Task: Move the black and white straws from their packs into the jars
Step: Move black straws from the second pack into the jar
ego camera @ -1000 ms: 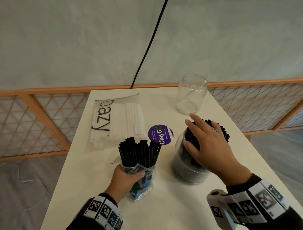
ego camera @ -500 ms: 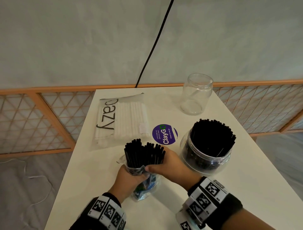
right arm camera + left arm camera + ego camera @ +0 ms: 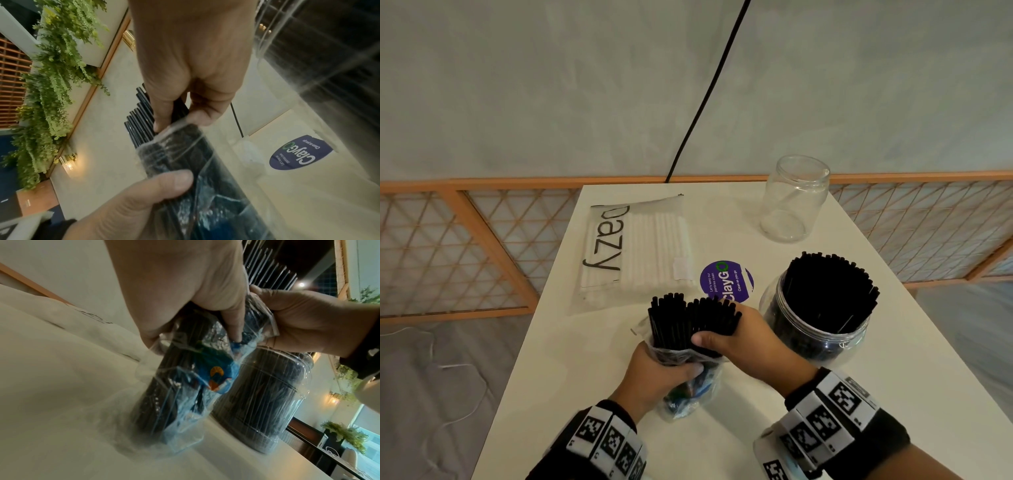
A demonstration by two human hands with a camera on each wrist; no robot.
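At far left the pack of white straws (image 3: 638, 251) lies flat, unopened as far as I can tell. The left hand (image 3: 654, 375) clenches the clear black-straw pack (image 3: 688, 383) upright, steadying it while the right hand (image 3: 743, 337) grasps a clump of black straws (image 3: 693, 317). Right stands the filled jar (image 3: 822, 315); beyond, the empty jar (image 3: 792, 198). The pack's base is blurred.
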